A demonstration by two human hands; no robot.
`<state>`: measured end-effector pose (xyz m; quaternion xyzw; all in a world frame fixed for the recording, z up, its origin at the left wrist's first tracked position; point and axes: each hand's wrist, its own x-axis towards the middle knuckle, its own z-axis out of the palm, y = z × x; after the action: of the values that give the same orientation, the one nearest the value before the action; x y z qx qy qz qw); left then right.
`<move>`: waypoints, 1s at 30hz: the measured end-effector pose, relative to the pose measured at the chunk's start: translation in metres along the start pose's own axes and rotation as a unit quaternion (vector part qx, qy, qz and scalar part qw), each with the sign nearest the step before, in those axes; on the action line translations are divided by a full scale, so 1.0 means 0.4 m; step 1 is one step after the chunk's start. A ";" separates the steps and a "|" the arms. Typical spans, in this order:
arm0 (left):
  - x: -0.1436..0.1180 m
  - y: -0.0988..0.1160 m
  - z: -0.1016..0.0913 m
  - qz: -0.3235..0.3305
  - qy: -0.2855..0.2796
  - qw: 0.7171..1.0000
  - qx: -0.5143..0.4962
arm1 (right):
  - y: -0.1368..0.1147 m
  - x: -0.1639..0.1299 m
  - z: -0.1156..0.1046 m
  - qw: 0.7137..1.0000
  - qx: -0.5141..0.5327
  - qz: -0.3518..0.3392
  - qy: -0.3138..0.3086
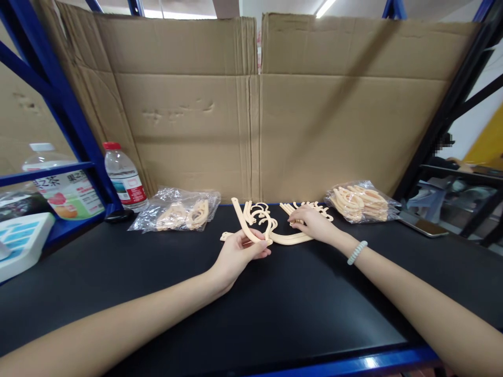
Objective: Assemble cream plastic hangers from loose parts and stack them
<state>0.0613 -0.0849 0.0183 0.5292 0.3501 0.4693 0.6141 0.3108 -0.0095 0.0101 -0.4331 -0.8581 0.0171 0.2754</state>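
My left hand [239, 252] pinches a cream curved plastic piece [242, 222], its long arm tilted up and to the left and its lower end by my thumb. Behind it lies a group of cream hook-shaped pieces [259, 212] on the black tabletop. My right hand [310, 222] reaches over a second pile of cream plastic pieces [320, 209], its fingers curled down and pressed together at the pile's left side. What they grip, if anything, is hidden. A longer curved cream strip [291, 240] lies between my two hands.
Clear bags of cream parts lie at left [183, 212] and right [361, 201]. A red-capped bottle [124, 178] stands by the blue frame [74, 104]; a phone [422, 225] lies far right. Cardboard [196, 120] walls off the back. A person [448, 157] is partly visible beyond.
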 end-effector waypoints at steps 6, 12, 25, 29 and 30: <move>0.000 0.002 -0.001 -0.007 0.004 1.000 -0.010 | 0.010 0.006 0.015 0.999 0.031 -0.006 0.026; 0.000 0.003 -0.004 0.004 -0.006 1.000 -0.020 | -0.035 0.003 -0.006 0.973 0.148 0.082 0.157; 0.008 -0.004 -0.014 0.008 -0.012 0.997 -0.074 | -0.226 -0.027 -0.020 0.773 0.565 0.207 0.202; 0.006 -0.004 -0.015 -0.002 -0.009 0.996 -0.084 | -0.219 -0.034 -0.007 0.734 0.602 0.234 0.210; 0.006 -0.004 -0.016 -0.004 -0.009 0.996 -0.088 | -0.219 -0.035 -0.005 0.721 0.612 0.242 0.215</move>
<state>0.0565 -0.0804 0.0157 0.4762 0.3043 0.4907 0.6632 0.2541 -0.0749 0.0289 -0.3552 -0.4441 0.5112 0.6444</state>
